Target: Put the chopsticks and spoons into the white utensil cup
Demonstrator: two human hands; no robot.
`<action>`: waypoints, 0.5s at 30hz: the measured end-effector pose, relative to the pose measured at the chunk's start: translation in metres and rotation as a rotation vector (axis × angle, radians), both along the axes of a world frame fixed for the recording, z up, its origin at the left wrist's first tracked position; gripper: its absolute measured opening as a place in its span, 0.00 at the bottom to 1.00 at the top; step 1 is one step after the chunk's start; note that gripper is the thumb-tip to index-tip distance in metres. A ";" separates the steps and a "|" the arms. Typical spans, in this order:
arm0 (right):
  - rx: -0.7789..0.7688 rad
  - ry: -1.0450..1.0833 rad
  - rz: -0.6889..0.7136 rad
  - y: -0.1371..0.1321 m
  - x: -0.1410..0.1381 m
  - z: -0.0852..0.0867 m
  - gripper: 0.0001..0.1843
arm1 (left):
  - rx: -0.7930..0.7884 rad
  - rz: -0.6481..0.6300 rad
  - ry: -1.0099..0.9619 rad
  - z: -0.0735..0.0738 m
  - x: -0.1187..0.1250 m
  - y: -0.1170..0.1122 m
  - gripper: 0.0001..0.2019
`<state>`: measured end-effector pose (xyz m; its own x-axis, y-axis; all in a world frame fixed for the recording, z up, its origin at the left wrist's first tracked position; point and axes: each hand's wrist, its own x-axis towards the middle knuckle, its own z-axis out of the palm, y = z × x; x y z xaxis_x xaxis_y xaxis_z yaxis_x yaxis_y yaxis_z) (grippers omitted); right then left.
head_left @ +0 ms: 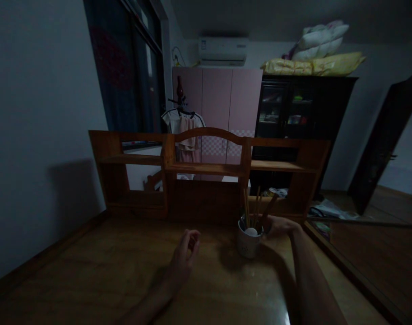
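A whitish utensil cup [249, 243] with a small dark mark on its front is at the right of the wooden desk top [118, 266]. Chopsticks [247, 210], a brown wooden handle [269, 206] and a white rounded utensil end [251, 231] show at its mouth. My right hand [278, 226] is closed at the cup's right side, its fingertips partly hidden behind the cup. Left of the cup, apart from it, my left hand [188, 247] is held over the desk, fingers loosely curled with a gap to the thumb and nothing seen in them.
A wooden shelf unit [206, 168] stands along the desk's far edge. A white wall [46, 135] borders the left side. Beyond are a pink wardrobe [215, 97], a dark cabinet [327, 108], hanging clothes [188, 128] and a door [378, 149]. Light is dim.
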<state>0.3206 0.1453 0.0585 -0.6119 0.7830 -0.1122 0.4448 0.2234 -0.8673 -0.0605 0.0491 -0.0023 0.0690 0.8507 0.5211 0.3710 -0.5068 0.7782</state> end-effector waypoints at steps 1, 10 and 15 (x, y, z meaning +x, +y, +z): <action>-0.003 -0.038 0.005 0.003 -0.002 -0.004 0.36 | -0.001 -0.005 0.002 0.000 0.000 0.000 0.09; -0.116 -0.104 0.102 0.018 -0.028 -0.015 0.24 | -0.014 -0.018 0.010 -0.001 0.001 0.001 0.09; -0.137 -0.064 0.152 0.016 -0.038 -0.012 0.28 | -0.057 -0.014 0.042 0.004 0.002 -0.003 0.10</action>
<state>0.2824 0.1612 0.0463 -0.7096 0.6572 -0.2540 0.4704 0.1735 -0.8652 -0.0585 0.0460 0.0013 0.1020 0.8775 0.4685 0.3972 -0.4677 0.7896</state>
